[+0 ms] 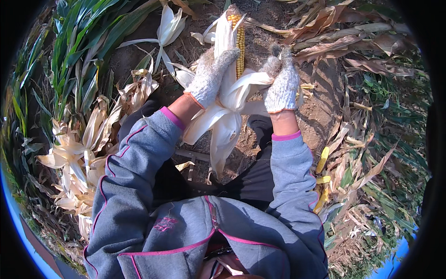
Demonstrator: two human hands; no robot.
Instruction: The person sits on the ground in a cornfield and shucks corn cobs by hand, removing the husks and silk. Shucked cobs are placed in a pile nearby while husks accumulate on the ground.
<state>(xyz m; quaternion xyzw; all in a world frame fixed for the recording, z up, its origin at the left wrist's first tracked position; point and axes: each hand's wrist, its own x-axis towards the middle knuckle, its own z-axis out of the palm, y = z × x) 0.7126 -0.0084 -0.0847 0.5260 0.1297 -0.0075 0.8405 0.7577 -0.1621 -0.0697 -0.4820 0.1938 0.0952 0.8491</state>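
Observation:
An ear of corn [240, 51] stands out in front of me, its yellow kernels bare along the right side. Pale dry husk [225, 35] still covers its left side, and more husk leaves hang down below it. My left hand [209, 74], in a dirty white knitted glove, is closed around the husk-covered side of the ear. To the right of the ear is my right hand [282, 81], gloved the same way, its fingers curled shut on a strip of husk [251, 81] pulled out sideways from the ear.
Several husked yellow ears [322, 159] lie on the ground by my right elbow. A heap of stripped husks [76, 160] is at my left. Green corn leaves [79, 42] stand at the far left, and dry stalks [344, 42] lie at the far right. Brown soil [320, 97] shows between.

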